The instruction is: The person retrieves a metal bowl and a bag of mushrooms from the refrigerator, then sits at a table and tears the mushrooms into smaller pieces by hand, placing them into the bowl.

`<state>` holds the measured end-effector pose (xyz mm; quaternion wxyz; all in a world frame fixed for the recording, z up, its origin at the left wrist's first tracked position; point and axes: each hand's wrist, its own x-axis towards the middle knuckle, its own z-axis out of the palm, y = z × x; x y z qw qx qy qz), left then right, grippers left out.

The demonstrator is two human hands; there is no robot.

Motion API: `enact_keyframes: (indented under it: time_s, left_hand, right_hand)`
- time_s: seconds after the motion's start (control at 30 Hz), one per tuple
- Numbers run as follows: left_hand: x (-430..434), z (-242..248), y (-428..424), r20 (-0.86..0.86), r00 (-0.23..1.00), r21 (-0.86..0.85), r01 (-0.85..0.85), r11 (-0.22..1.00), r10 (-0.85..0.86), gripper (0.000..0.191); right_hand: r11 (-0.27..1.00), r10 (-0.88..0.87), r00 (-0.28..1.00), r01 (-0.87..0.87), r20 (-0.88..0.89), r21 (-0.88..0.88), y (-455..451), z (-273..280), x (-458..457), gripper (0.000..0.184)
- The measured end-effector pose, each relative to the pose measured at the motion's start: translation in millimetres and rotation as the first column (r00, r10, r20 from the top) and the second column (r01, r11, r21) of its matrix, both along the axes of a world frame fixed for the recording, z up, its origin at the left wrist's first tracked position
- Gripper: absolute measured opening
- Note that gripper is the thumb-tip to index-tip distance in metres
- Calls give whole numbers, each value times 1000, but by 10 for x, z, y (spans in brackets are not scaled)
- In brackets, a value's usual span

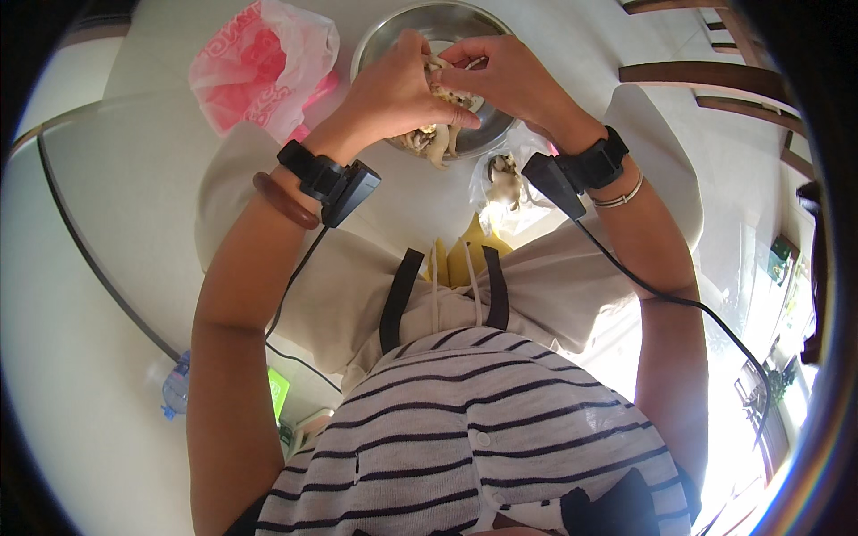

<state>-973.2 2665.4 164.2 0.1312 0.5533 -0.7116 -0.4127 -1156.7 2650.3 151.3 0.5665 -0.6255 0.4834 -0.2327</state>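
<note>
Pale mushrooms [439, 142] with long stems show beneath and between my hands, over a stainless steel bowl [499, 137]. My left hand [405, 90] is curled around a clump of them, its thumb stretched across toward the right. From the other side, the thumb and fingers of my right hand [493, 67] pinch at the top of the clump. Some stems droop across the bowl's near rim. How much lies inside the bowl is partly hidden by my hands. Just below it, a clear plastic bag [536, 201] holds more mushrooms [504, 181].
A pink and white plastic bag [268, 74] stands left of the bowl, its mouth facing up. Curved dark wooden furniture legs [704, 77] reach in from the right. Cables run from black wrist devices [352, 191] along both arms. Something yellow [469, 258] sits between my legs.
</note>
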Motion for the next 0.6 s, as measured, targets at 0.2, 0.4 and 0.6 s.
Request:
enact_keyframes:
  time_s: [0.2, 0.4, 0.6]
  left_hand:
    - [15, -23, -22, 22, 999, 87, 36, 996, -38, 90]
    - [9, -35, -41, 119, 993, 82, 1, 997, -11, 93]
    - [14, -103, -46, 118, 993, -40, 31, 999, -26, 95]
  right_hand:
    - [995, -18, 1000, 18, -4, 102, 18, -23, 27, 21]
    - [954, -84, 991, 50, 103, 296, 17, -83, 50, 14]
    - [927, -150, 970, 71, 190, 368, 3, -121, 12, 14]
